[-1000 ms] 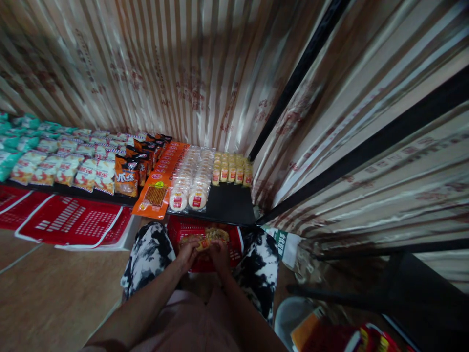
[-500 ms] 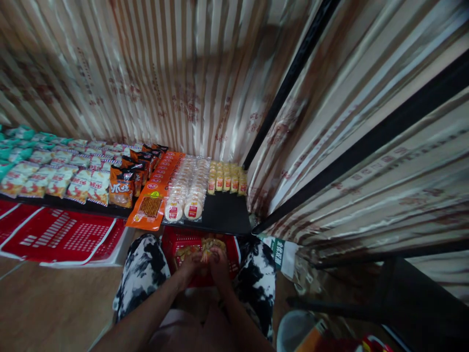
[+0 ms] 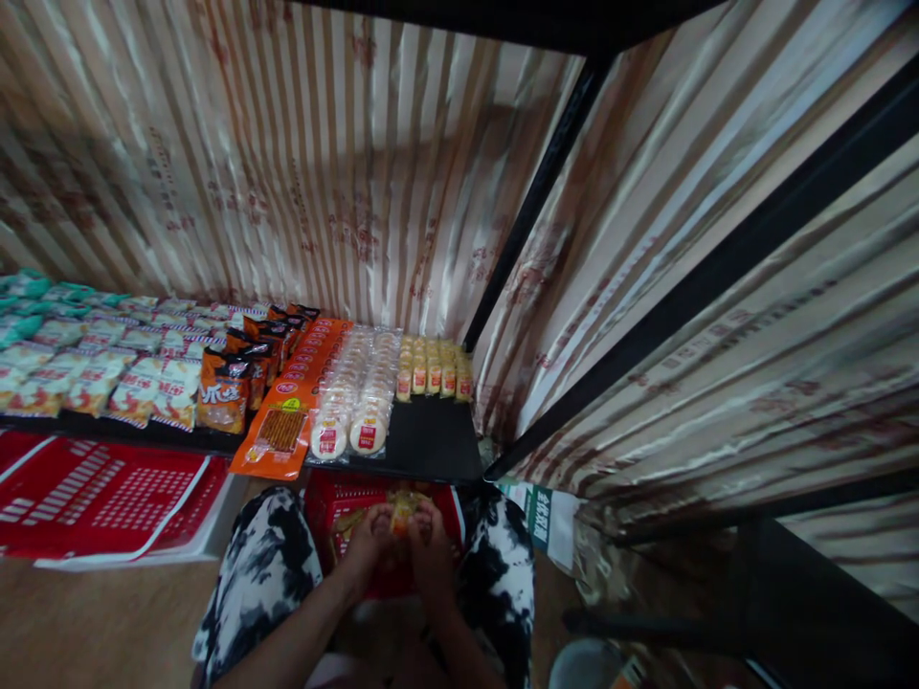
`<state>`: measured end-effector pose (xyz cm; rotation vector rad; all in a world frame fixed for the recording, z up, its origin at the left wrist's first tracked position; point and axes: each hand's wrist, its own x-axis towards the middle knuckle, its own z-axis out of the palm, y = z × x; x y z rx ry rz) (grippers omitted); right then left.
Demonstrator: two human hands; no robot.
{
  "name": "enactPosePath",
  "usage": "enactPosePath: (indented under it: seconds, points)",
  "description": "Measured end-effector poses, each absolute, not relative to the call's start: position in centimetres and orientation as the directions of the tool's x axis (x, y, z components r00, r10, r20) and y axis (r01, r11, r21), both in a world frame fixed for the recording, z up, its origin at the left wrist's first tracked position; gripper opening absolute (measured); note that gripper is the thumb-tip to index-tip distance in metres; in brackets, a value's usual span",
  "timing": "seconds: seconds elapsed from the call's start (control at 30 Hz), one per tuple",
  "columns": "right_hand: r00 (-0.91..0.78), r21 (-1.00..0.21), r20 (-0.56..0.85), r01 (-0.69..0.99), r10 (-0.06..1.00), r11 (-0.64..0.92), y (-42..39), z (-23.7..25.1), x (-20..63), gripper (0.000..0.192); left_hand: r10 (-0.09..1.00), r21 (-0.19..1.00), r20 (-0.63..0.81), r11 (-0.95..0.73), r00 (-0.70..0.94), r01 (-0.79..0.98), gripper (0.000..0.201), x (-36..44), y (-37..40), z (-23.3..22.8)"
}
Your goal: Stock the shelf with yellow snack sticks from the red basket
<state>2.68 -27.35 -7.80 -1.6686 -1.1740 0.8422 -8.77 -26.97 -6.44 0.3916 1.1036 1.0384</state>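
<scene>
Between my knees, my left hand (image 3: 374, 536) and my right hand (image 3: 429, 538) are both closed on a small yellow snack packet (image 3: 400, 517) with a red-orange label, one hand at each side. They hold it over a red basket (image 3: 323, 502), where more yellowish packets (image 3: 347, 524) lie partly hidden by my left hand. Ahead, at the right end of the black shelf (image 3: 435, 440), stand rows of small yellow packets (image 3: 434, 371) that look alike. Beside them lie rows of round white wrapped crackers (image 3: 348, 397).
Orange snack bags (image 3: 269, 435), black-and-orange bags (image 3: 224, 390) and white bags (image 3: 136, 388) fill the shelf leftward. A red basket (image 3: 122, 498) stands below at left. Black frame bars (image 3: 535, 206) cross before the striped curtain (image 3: 345, 163). A bucket (image 3: 585, 665) sits at lower right.
The view has tilted, so the shelf appears lower and slightly further left. My hands have drawn slightly apart, and the yellow packet shows more plainly between them.
</scene>
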Motion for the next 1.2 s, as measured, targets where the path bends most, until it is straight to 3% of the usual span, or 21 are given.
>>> enactPosePath:
  seconds: [0.2,0.4,0.67,0.93,1.2]
  points:
    - [0.339,-0.937,-0.041,0.312,0.940,-0.154,-27.1,-6.2,2.5,0.029,0.882,0.732,-0.460,0.439,0.096,-0.521,0.044,-8.8,-26.1,-6.5]
    - [0.322,-0.940,-0.078,0.292,0.944,-0.177,-26.6,-5.7,2.7,0.021,0.891,0.803,-0.453,0.425,0.037,-0.418,0.035,-8.3,-25.1,-6.4]
    - [0.285,-0.958,0.053,0.286,0.957,-0.033,-25.4,-4.0,2.5,0.025,0.945,0.885,-0.327,0.300,-0.016,-0.356,0.030,-8.0,-23.8,-3.4]
    - [0.245,-0.914,0.160,0.403,0.956,0.049,-24.2,-3.4,3.2,0.038,0.976,0.951,-0.206,0.184,-0.065,-0.250,0.025,-7.3,-21.7,-1.7]
    - [0.235,-0.848,0.178,0.529,0.956,0.028,-22.6,-1.8,3.6,0.043,0.969,0.971,-0.192,0.165,-0.156,-0.171,0.024,-6.0,-19.8,-1.5]
